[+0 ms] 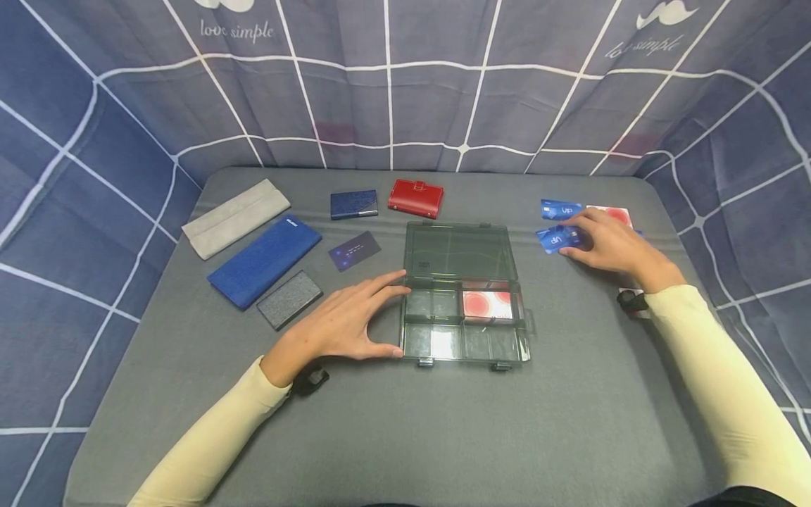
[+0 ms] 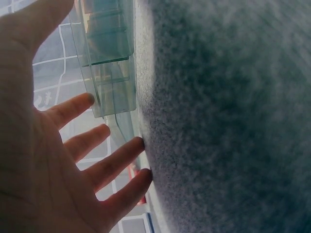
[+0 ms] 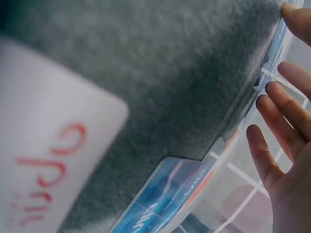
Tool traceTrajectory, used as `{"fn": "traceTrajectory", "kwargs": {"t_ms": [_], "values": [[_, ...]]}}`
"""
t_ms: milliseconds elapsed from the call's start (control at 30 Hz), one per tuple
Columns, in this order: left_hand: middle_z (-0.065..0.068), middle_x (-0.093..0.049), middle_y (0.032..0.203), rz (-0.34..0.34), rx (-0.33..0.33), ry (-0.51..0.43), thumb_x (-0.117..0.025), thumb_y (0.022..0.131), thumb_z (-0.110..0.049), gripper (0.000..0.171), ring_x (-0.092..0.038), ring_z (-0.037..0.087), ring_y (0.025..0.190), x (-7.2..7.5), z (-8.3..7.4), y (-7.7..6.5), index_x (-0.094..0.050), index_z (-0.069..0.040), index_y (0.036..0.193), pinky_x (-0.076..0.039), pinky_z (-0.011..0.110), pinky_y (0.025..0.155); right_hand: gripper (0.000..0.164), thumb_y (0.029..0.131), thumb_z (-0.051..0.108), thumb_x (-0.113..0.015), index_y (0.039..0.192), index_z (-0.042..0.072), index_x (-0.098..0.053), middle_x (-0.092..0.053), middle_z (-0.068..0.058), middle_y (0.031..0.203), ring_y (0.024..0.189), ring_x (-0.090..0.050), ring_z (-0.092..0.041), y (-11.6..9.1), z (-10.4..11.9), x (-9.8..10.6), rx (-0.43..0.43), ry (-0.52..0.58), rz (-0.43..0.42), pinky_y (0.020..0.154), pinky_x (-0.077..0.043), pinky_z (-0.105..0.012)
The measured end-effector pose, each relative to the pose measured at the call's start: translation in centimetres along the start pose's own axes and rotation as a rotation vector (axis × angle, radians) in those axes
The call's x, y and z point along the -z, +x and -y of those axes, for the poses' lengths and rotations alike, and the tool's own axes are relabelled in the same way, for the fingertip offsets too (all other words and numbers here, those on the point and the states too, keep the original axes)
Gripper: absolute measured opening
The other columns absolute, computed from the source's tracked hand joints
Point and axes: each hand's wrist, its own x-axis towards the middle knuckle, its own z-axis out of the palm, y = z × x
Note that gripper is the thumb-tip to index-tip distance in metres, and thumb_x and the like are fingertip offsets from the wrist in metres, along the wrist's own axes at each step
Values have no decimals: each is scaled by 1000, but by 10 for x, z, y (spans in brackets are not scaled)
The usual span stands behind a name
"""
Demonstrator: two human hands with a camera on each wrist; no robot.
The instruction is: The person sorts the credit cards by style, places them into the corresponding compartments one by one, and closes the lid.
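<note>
Spread left hand [image 1: 342, 317] is bracketing the left edge of the compartment box [image 1: 461, 250], center frame; spread right hand [image 1: 611, 245] is straddling 1 blue VIP card [image 1: 552, 239], upper right, apparently starting a pickup calling for an edge pinch.

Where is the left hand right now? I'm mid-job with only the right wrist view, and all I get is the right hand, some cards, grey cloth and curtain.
Observer: The left hand is at the left side of a clear, smoky-grey divided box.
Operator: Is there anything inside that box?
Observer: Yes, a red-and-white card lies in the row nearer the lid, on the right as the head view shows it.
Operator: And is the lid in the way?
Observer: No, the lid is open, folded back on the far side, away from the person.
</note>
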Motion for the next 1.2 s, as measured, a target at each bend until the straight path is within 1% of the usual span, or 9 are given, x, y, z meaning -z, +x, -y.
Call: {"fn": "traceTrajectory", "kwargs": {"t_ms": [167, 367, 600, 767, 833, 1000, 1067, 1200], "values": [[-2, -29, 177, 7, 5, -4, -74, 81, -81, 102, -57, 31, 140, -1, 0, 0, -47, -25, 162, -56, 53, 98, 61, 84, 25, -92, 132, -5, -70, -64, -29, 125, 116, -62, -48, 2, -2, 1, -18, -2, 29, 96, -50, -65], [-2, -29, 177, 7, 5, -2, -74, 81, -83, 103, -57, 32, 140, -2, 1, 0, -47, -25, 162, -56, 53, 97, 59, 85, 28, -91, 132, -2, -71, -64, -26, 127, 118, -62, -47, 0, -4, 3, -52, 12, 62, 98, -48, -65], [-2, -29, 177, 3, 1, 1, -75, 81, -81, 103, -56, 31, 141, -1, 0, 1, -47, -24, 162, -55, 54, 99, 54, 81, 20, -93, 127, 0, -73, -66, -27, 125, 121, -59, -46, -4, -4, 6, -35, 104, 50, 102, -44, -63], [-2, -29, 177, 2, 2, 1, -74, 81, -83, 104, -55, 31, 143, -1, 0, 0, -47, -24, 162, -55, 55, 100, 50, 79, 17, -93, 122, -1, -73, -67, -25, 125, 123, -57, -45, -5, -4, 6, -20, 136, 43, 105, -41, -62], [-2, -28, 177, 6, 5, 3, -73, 81, -83, 104, -54, 30, 144, -1, 0, 0, -46, -25, 163, -54, 55, 101, 49, 78, 18, -94, 119, -1, -74, -68, -24, 123, 121, -58, -44, -6, -4, 6, -20, 128, 42, 103, -42, -60], [-2, -27, 177, 12, 6, -4, -74, 82, -82, 104, -51, 29, 147, -2, 1, 0, -46, -24, 163, -53, 56, 104, 50, 74, 24, -97, 112, 1, -74, -70, -22, 116, 110, -64, -39, -8, -3, 5, -31, 70, 59, 94, -47, -58], [-2, -27, 177, 13, 9, -6, -73, 82, -82, 103, -51, 29, 147, -1, 0, 0, -46, -24, 163, -52, 56, 105, 50, 74, 26, -97, 112, 1, -74, -71, -21, 113, 106, -65, -37, -8, -1, 6, -40, 46, 65, 91, -49, -57], [-3, -26, 178, 20, 20, -7, -72, 82, -83, 104, -50, 29, 147, -1, 0, 0, -45, -25, 164, -52, 57, 106, 50, 77, 28, -95, 114, 2, -74, -72, -19, 112, 105, -66, -34, -11, 2, 6, -51, 16, 67, 91, -50, -55]]}}
